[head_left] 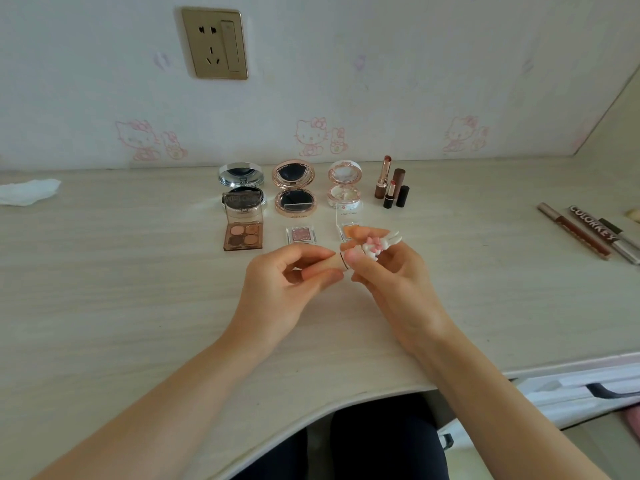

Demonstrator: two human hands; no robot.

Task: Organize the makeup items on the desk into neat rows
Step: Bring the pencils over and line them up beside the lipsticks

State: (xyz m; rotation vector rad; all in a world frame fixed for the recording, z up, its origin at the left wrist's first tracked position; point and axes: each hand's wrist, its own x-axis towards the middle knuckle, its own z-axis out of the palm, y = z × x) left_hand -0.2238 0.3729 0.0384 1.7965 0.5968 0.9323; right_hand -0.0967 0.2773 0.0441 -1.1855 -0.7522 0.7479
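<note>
Our left hand (277,289) and right hand (388,282) meet above the desk (104,289), both pinching one small cosmetic tube (349,256): the left grips its peach body, the right curls around the white-and-pink bunny-shaped cap (375,244). Beyond our fingers, three open compacts (295,188) stand in a row, eyeshadow palettes (243,233) before them, lipsticks (391,185) to their right.
</note>
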